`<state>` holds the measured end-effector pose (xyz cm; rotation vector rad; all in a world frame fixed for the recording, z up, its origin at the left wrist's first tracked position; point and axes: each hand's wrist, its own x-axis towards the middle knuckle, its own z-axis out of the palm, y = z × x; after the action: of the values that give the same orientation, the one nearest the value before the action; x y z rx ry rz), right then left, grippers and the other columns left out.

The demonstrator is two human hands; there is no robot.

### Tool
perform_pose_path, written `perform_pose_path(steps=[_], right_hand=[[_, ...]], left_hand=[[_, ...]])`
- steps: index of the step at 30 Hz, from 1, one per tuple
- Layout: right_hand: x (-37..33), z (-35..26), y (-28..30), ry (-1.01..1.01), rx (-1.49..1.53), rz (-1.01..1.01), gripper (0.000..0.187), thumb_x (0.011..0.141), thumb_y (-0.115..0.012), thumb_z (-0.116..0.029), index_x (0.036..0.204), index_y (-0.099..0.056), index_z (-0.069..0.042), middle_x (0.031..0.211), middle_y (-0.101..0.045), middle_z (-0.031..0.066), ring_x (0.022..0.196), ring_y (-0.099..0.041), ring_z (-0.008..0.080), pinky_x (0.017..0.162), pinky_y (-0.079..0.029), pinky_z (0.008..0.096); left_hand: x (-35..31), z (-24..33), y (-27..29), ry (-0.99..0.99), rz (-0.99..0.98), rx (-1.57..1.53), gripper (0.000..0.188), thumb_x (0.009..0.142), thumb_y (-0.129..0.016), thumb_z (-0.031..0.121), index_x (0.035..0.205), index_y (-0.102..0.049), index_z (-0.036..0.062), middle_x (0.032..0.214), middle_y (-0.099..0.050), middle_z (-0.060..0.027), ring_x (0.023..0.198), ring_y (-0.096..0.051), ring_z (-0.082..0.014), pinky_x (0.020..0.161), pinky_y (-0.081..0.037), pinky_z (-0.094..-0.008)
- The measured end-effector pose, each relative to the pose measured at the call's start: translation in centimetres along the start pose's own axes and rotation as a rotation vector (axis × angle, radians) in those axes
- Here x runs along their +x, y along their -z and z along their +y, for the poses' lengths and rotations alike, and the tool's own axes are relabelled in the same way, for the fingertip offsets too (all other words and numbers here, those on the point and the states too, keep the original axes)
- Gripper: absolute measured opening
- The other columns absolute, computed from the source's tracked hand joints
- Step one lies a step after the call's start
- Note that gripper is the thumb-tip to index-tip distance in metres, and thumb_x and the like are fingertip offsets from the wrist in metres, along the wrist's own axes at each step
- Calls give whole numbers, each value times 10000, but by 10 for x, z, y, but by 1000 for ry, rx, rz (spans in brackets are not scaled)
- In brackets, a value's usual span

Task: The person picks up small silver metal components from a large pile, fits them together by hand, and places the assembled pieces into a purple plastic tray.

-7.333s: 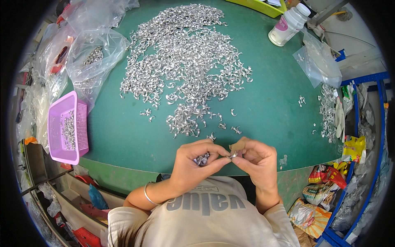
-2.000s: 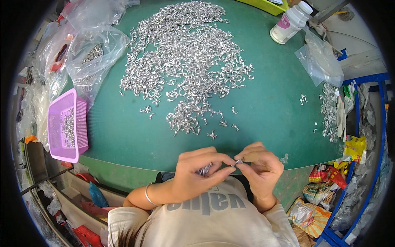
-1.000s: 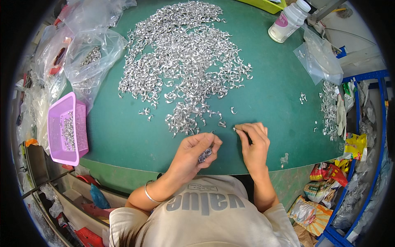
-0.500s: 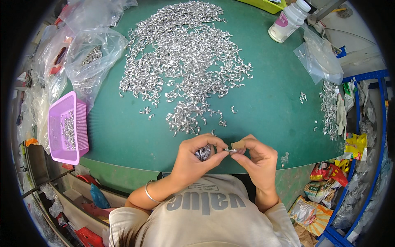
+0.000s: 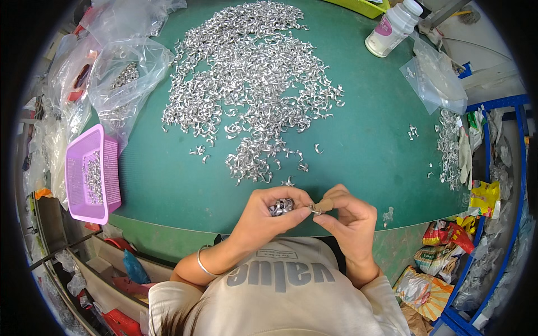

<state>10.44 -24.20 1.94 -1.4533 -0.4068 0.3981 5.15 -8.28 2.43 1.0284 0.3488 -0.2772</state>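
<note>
Over the near edge of the table, my left hand [image 5: 251,221] is closed around a handful of small curved silver metal pieces [image 5: 281,207]. Its thumb and forefinger reach to one more metal piece [image 5: 314,210] between the two hands. My right hand [image 5: 356,224] pinches that same piece from the other side. A tan wrap [image 5: 325,205] covers a right fingertip. Just beyond the left fingers lie a few loose pieces [image 5: 288,182]. Farther off, a big pile of the same pieces [image 5: 252,84] spreads over the green table [image 5: 364,151], with a smaller heap [image 5: 252,159] nearer.
At left stand a pink basket [image 5: 110,179] with metal pieces inside and clear plastic bags [image 5: 143,67]. A white bottle [image 5: 386,33] and a plastic bag [image 5: 434,78] sit at the far right. More pieces [image 5: 448,148] line the right edge beside a blue rack [image 5: 521,129].
The piece between my fingertips has turned, and my right fingers have shifted slightly. More loose metal shows beyond my left fingers than before. My left grip has loosened a little, showing more of the handful.
</note>
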Motion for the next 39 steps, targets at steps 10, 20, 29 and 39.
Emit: perform_pose_path(steps=[10, 20, 29, 39], right_hand=[[2, -7, -2, 198, -321, 40, 195, 587, -718, 46, 758, -637, -1, 717, -619, 72, 654, -523, 201, 591, -415, 286], [-2, -1, -4, 71, -193, 43, 149, 649, -686, 50, 759, -591, 13, 730, -596, 69, 678, -511, 166, 607, -408, 267], [-6, 6, -2, -199, 94, -2, 67, 770, -607, 18, 789, -545, 2, 758, -547, 25, 706, -462, 99, 656, -379, 236], [-2, 7, -7, -179, 160, -10, 79, 847, -454, -4, 788, -493, 32, 722, -509, 85, 667, -483, 145, 623, -387, 248]], left_hand=[[3, -7, 3, 154, -109, -250, 110, 824, -573, 81, 894, -573, -4, 608, -436, 54, 483, -289, 8, 406, -177, -173], [2, -11, 5, 113, -122, -254, 116, 829, -566, 89, 882, -554, -13, 605, -410, 53, 482, -278, -1, 405, -170, -175], [8, -6, 8, 372, -234, -471, 179, 859, -508, 153, 870, -546, -22, 627, -384, 47, 483, -282, -11, 395, -187, -163], [7, -16, 16, 261, -267, -565, 167, 838, -497, 158, 925, -492, 15, 697, -428, -16, 518, -333, -38, 401, -216, -157]])
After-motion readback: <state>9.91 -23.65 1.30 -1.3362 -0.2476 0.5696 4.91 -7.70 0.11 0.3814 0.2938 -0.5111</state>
